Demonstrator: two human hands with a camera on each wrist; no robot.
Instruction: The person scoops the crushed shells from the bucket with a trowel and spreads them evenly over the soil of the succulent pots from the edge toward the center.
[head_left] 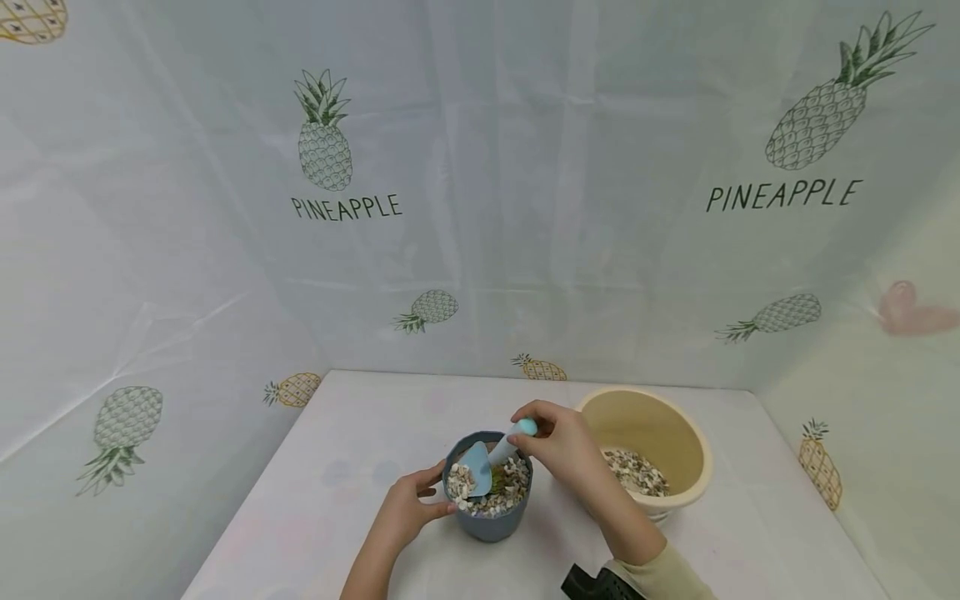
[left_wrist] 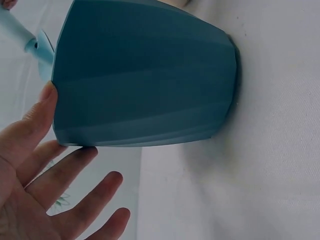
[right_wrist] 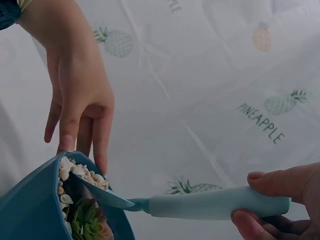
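A blue flowerpot (head_left: 491, 526) with pale pebbles (right_wrist: 90, 174) and a small green succulent (right_wrist: 89, 220) stands on the table. My left hand (head_left: 405, 510) steadies it at the left rim, thumb and forefinger on the edge; the other fingers spread away from the wall in the left wrist view. With my right hand (head_left: 561, 437) I pinch the end of a small light-blue trowel (right_wrist: 210, 202) between thumb and fingers. Its blade (head_left: 477, 468) dips into the pot beside the succulent, against the pebbles at the left.
To the right stands a larger cream pot (head_left: 693, 467) with more pebbles (head_left: 637, 472) in its bottom; my right forearm passes in front of it. A white cloth covers the table (head_left: 360, 442). Pineapple-printed sheeting (head_left: 510, 167) hangs behind and on both sides.
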